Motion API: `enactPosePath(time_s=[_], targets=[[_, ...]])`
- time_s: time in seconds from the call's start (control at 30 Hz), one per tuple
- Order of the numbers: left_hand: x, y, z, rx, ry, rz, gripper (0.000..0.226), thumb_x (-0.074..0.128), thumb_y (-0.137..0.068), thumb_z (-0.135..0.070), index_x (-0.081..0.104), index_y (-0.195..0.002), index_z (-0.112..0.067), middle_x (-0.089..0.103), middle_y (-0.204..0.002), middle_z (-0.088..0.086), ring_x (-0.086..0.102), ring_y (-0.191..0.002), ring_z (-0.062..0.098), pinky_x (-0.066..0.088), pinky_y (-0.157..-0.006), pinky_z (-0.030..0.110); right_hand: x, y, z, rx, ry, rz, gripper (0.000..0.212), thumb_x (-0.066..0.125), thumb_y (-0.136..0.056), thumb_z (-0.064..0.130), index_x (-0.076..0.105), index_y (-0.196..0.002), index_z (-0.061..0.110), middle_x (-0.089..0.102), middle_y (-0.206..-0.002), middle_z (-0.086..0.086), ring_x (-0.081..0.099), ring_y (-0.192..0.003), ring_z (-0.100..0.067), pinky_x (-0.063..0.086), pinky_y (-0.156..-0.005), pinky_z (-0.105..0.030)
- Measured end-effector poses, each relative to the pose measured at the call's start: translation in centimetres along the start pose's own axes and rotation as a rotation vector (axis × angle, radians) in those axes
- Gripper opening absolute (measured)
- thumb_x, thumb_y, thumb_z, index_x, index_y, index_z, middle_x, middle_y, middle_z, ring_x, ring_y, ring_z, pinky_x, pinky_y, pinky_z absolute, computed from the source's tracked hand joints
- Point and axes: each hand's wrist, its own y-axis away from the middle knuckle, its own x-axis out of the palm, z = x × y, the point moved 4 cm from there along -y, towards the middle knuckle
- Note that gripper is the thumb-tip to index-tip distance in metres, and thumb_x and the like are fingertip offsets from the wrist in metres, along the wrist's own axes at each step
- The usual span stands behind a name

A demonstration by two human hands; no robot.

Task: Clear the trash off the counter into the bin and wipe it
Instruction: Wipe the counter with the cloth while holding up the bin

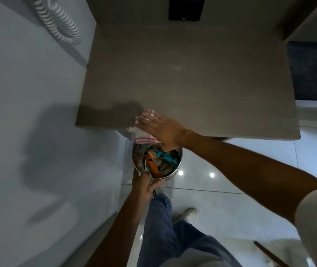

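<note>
Wiping crumbs off the surface [182,74] near edge into the bin [178,154].
Right hand [161,130] fingers flat, together on cloth [144,136]; left hand [146,183] clamps bin rim; keep rim under edge.

We see a coiled white cord [57,22] on the wall, a black panel [186,8] above, and glossy floor tiles [221,205] below.

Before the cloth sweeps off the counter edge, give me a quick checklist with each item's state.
1. Bin held below the counter edge by the left hand: ok.
2. Right hand flat on the cloth at the edge: ok.
3. Trash already in the bin, orange and teal wrappers: ok.
4. Rest of the counter free of visible trash: ok.
5. Crumbs under the cloth: cannot tell.
</note>
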Motion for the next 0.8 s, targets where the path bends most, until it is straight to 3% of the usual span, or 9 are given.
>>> enactPosePath(time_s=[0.1, 0.2, 0.27, 0.33, 0.47, 0.57, 0.63, 0.7, 0.8], targets=[[1.0, 1.5, 0.6, 0.005, -0.039, 0.021, 0.074, 0.045, -0.097, 0.015, 0.038, -0.156, -0.029, 0.044, -0.159, 0.017, 0.049, -0.140, 0.048, 0.048, -0.103, 0.074, 1.2, 4.4, 2.3, -0.094, -0.035, 0.007, 0.104, 0.082, -0.068, 0.030, 0.029, -0.157, 0.020, 0.026, -0.166, -0.012, 0.010, -0.154, -0.026, 0.012, -0.120, -0.044], [2.1, 2.7, 2.2, 0.015, -0.091, 0.037, 0.068, 0.052, -0.097, 0.012, 0.046, -0.151, -0.028, 0.050, -0.154, 0.016, 0.055, -0.135, 0.044, 0.064, -0.087, 0.060, 3.0, 9.6, 4.0, -0.121, -0.113, 0.107, 0.080, 0.073, -0.081, 0.017, 0.039, -0.153, 0.017, 0.026, -0.167, -0.010, 0.009, -0.158, -0.027, 0.002, -0.127, -0.043], [3.1, 3.3, 3.7, 0.001, -0.120, 0.035, 0.064, 0.051, -0.097, 0.011, 0.049, -0.148, -0.028, 0.054, -0.150, 0.015, 0.059, -0.130, 0.043, 0.068, -0.070, 0.047, 2.2, 12.4, 3.6, 0.051, -0.269, -0.081, 0.062, 0.070, -0.084, 0.016, 0.055, -0.144, 0.017, 0.045, -0.155, -0.011, 0.031, -0.150, -0.031, 0.022, -0.124, -0.045], [4.2, 3.6, 5.4, -0.026, -0.115, 0.026, 0.067, 0.046, -0.093, 0.015, 0.049, -0.147, -0.025, 0.055, -0.147, 0.018, 0.060, -0.125, 0.045, 0.067, -0.065, 0.043, 0.5, 15.3, 2.1, 0.310, -0.502, -0.314, 0.046, 0.068, -0.085, 0.014, 0.066, -0.131, 0.018, 0.058, -0.130, -0.010, 0.049, -0.124, -0.025, 0.042, -0.103, -0.039], [6.9, 3.5, 8.5, -0.070, -0.109, 0.101, 0.066, 0.051, -0.092, 0.015, 0.048, -0.148, -0.019, 0.054, -0.149, 0.022, 0.059, -0.127, 0.047, 0.067, -0.070, 0.046, -3.4, 21.6, -2.5, 0.790, -1.189, -0.602, 0.047, 0.069, -0.087, 0.004, 0.061, -0.131, 0.018, 0.069, -0.112, -0.001, 0.070, -0.095, -0.016, 0.058, -0.075, -0.029], [9.5, 3.2, 10.3, -0.112, -0.147, 0.129, 0.064, 0.049, -0.092, 0.017, 0.050, -0.146, -0.016, 0.056, -0.147, 0.023, 0.058, -0.128, 0.047, 0.067, -0.068, 0.046, -5.0, 26.5, -8.2, 1.030, -1.545, -0.838, 0.038, 0.060, -0.092, -0.003, 0.057, -0.129, 0.006, 0.072, -0.115, -0.012, 0.075, -0.099, -0.027, 0.064, -0.080, -0.038], [11.3, 3.0, 11.4, -0.137, -0.203, 0.141, 0.056, 0.053, -0.094, 0.011, 0.053, -0.142, -0.016, 0.060, -0.141, 0.023, 0.062, -0.124, 0.046, 0.067, -0.070, 0.046, -5.5, 28.9, -11.9, 1.124, -1.691, -0.889, 0.033, 0.054, -0.095, -0.001, 0.057, -0.128, 0.001, 0.073, -0.112, -0.013, 0.074, -0.094, -0.025, 0.063, -0.076, -0.033], [12.8, 2.5, 12.3, -0.129, -0.243, 0.165, 0.047, 0.060, -0.094, 0.003, 0.056, -0.138, -0.014, 0.065, -0.136, 0.024, 0.066, -0.120, 0.045, 0.066, -0.075, 0.048, -5.0, 30.6, -15.0, 1.260, -1.617, -0.795, 0.023, 0.053, -0.096, 0.008, 0.063, -0.117, 0.002, 0.075, -0.100, -0.009, 0.073, -0.085, -0.022, 0.060, -0.067, -0.028], [14.5, 1.2, 13.4, -0.127, -0.294, 0.205, 0.046, 0.060, -0.092, 0.000, 0.055, -0.137, -0.009, 0.065, -0.136, 0.028, 0.068, -0.118, 0.046, 0.064, -0.085, 0.057, -3.8, 32.9, -18.1, 1.507, -0.813, -0.480, 0.028, 0.060, -0.091, 0.023, 0.071, -0.107, 0.003, 0.073, -0.105, -0.017, 0.068, -0.097, -0.031, 0.058, -0.085, -0.037]])
